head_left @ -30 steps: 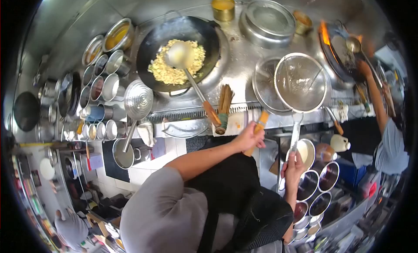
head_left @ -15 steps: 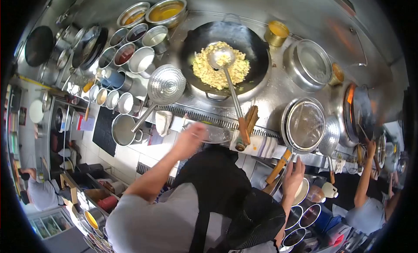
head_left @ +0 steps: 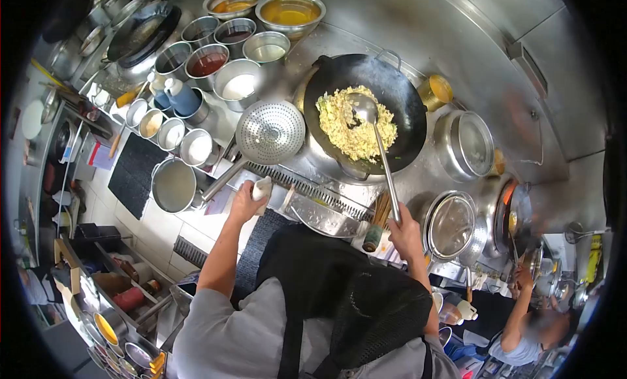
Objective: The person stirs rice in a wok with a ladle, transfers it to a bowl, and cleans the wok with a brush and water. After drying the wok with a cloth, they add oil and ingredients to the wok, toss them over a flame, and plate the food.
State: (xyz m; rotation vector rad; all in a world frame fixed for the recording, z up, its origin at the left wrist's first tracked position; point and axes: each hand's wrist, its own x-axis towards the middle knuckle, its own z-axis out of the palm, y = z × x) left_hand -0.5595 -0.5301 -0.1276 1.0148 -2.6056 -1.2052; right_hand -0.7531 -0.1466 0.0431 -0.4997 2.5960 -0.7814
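Note:
My left hand (head_left: 244, 204) is closed around a folded white cloth (head_left: 262, 188) at the stove's front edge. Wrapped round the handle end of a long metal ladle (head_left: 386, 162) is my right hand (head_left: 406, 234). The ladle's bowl rests in egg fried rice (head_left: 339, 127), which lies spread in a large black wok (head_left: 408, 95). Left of the wok a perforated strainer (head_left: 270, 132) sits with its handle pointing toward the front, close to my left hand. A bamboo brush (head_left: 382, 209) stands beside my right hand.
Metal pots of sauces and seasonings, including a red sauce pot (head_left: 207, 62), crowd the left side. A round mesh sieve (head_left: 452, 225) lies on a pot at right. Further right, another person's arm (head_left: 516, 314) reaches toward a second wok (head_left: 520, 209).
My left hand has moved left and taken hold of the white cloth. My right hand has come up and gripped the ladle's handle. The head view has shifted and turned.

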